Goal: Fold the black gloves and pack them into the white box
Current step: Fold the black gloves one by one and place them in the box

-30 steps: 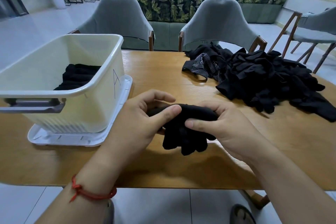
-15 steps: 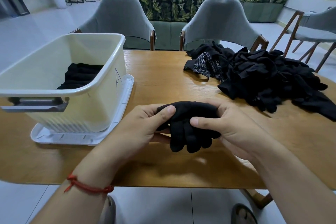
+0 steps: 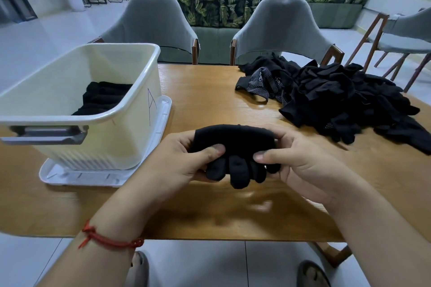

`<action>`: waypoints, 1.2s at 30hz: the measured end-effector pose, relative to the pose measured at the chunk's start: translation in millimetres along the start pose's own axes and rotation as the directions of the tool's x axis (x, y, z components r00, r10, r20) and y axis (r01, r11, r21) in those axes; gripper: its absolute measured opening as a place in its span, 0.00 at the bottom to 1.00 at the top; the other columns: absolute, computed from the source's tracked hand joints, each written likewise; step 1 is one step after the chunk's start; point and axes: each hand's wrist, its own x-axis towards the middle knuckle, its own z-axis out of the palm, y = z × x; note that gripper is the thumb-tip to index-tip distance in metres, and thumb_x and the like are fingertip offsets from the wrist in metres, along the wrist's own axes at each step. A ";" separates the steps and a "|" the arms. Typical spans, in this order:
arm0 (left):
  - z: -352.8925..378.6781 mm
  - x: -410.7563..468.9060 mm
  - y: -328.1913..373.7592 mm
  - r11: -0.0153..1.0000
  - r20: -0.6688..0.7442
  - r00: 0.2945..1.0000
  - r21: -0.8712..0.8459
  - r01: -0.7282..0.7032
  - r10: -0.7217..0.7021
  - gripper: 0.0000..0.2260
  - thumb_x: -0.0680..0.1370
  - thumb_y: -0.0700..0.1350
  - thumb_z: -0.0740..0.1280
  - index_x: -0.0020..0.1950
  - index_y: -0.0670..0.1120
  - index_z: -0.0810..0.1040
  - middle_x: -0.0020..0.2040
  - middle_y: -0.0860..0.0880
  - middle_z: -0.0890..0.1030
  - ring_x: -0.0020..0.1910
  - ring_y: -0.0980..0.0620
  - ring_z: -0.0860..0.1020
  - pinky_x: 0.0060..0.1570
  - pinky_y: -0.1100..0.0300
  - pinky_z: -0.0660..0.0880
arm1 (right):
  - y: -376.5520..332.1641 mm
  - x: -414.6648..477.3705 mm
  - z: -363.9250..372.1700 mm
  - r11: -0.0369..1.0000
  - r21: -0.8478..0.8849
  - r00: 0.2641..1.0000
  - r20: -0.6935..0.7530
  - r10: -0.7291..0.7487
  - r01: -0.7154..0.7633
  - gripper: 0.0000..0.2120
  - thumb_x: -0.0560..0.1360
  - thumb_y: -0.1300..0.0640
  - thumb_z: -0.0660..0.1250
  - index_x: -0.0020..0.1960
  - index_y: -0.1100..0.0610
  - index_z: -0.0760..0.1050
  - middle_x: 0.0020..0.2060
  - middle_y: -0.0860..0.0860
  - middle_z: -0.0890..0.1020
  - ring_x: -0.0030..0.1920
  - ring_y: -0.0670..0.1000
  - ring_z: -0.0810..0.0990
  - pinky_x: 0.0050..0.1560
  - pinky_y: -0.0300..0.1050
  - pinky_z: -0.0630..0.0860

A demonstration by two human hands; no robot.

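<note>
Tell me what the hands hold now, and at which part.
The left hand and the right hand grip the folded black glove bundle, each pinching one end of it.

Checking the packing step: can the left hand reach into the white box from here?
Likely yes. The white box stands open-topped beside the left hand, with nothing between them or over its rim. That hand and the right hand both grip the folded gloves.
</note>
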 end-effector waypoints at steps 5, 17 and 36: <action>-1.4 -1.8 3.4 0.996 0.045 0.999 -0.087 -0.010 0.013 0.13 0.80 0.37 0.70 0.62 0.46 0.87 0.43 0.44 0.82 0.38 0.47 0.79 0.44 0.59 0.80 | -0.8 2.1 1.3 0.998 0.062 0.998 -0.060 0.012 -0.009 0.18 0.71 0.72 0.69 0.48 0.53 0.89 0.50 0.56 0.88 0.50 0.54 0.88 0.42 0.44 0.84; -3.9 -5.2 5.7 0.995 0.086 0.992 0.020 -0.093 0.091 0.25 0.76 0.20 0.60 0.51 0.44 0.90 0.57 0.43 0.88 0.51 0.38 0.85 0.49 0.57 0.81 | 0.7 4.4 4.1 0.986 0.162 0.992 -0.124 -0.006 0.027 0.24 0.82 0.70 0.51 0.41 0.60 0.84 0.57 0.65 0.86 0.60 0.65 0.84 0.58 0.64 0.85; -40.1 -56.1 67.7 0.813 -0.114 0.823 0.281 -0.510 0.556 0.18 0.72 0.20 0.68 0.47 0.41 0.88 0.59 0.53 0.88 0.60 0.54 0.85 0.59 0.62 0.80 | -74.7 27.3 80.4 0.938 -0.167 0.948 -0.046 -0.315 0.304 0.18 0.68 0.65 0.78 0.56 0.60 0.81 0.48 0.57 0.85 0.49 0.56 0.86 0.48 0.47 0.84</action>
